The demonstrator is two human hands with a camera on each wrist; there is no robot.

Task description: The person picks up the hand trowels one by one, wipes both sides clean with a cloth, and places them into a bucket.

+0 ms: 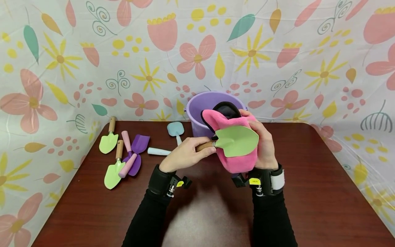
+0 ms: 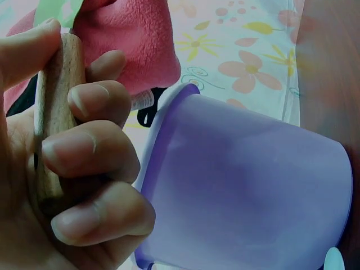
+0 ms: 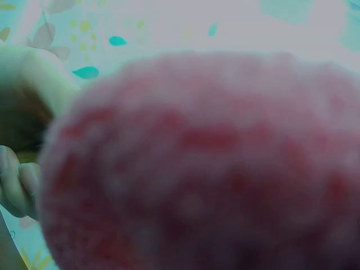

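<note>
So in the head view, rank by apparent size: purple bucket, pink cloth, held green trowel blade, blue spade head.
1. Pink cloth and bucket: unsure, bucket partly hidden.
2. Green trowel blade.
3. Blue spade head.

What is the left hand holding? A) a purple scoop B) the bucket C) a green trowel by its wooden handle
C: the left hand grips the wooden handle of the green trowel, its blade lying against the pink cloth.

Green trowel (image 1: 237,140) against pink cloth (image 1: 237,163)
</note>
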